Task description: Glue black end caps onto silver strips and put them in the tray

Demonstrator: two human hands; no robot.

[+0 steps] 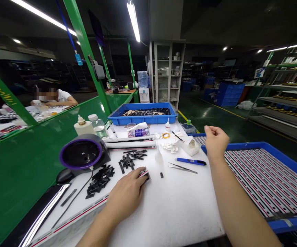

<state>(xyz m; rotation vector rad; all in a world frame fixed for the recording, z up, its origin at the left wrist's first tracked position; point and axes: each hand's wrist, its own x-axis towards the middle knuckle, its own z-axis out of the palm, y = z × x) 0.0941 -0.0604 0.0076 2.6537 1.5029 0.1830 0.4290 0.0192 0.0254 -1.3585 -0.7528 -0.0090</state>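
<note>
My left hand (128, 190) rests over the far end of a long strip (86, 210) with a red line along it, its fingers closed around it. The strip runs from the lower left of the white tabletop to just past my fingertips. Raised over the table's right edge, my right hand (216, 142) has its fingers curled and pressed together. Anything inside them is hidden or too small to name. A small black piece (161, 175) lies right of the left hand. Beyond that hand are heaps of small black pieces (101, 180) and a white squeeze bottle (158, 156).
Tweezers (181, 168) and a blue pen-shaped tool (190, 161) lie near the right edge. A round purple-rimmed device (81, 152) stands left. Blue trays hold black parts (142, 120) behind and rows of strips (269, 178) at right. Another person (64, 97) sits beyond the green partition (17, 168).
</note>
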